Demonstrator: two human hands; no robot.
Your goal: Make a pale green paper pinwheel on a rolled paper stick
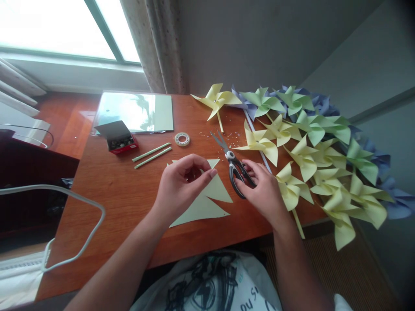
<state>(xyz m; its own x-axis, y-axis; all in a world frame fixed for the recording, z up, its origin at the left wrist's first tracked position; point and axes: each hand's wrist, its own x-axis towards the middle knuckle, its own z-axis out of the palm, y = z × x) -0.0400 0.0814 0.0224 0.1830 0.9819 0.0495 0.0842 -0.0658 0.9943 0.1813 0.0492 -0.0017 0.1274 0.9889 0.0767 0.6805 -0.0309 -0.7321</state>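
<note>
Here, a pale yellow cut paper sheet [207, 201] lies flat on the worktop [123, 194] under and between the hands; it is judged light, limp and easily creased, best pinched at a pointed flap. One flap is pinched by the left hand [181, 183], fingers curled over it, wrist raised. The scissors [234, 166], stiff and likely heavier, lie blades-away under the right hand [262, 190], whose fingers are closed about the black handles. Beyond the right hand a heap of paper pinwheels [311, 147] is spread; past the left hand lie two green sticks [151, 154], a tape roll [182, 139] and a small open box [118, 137].
</note>
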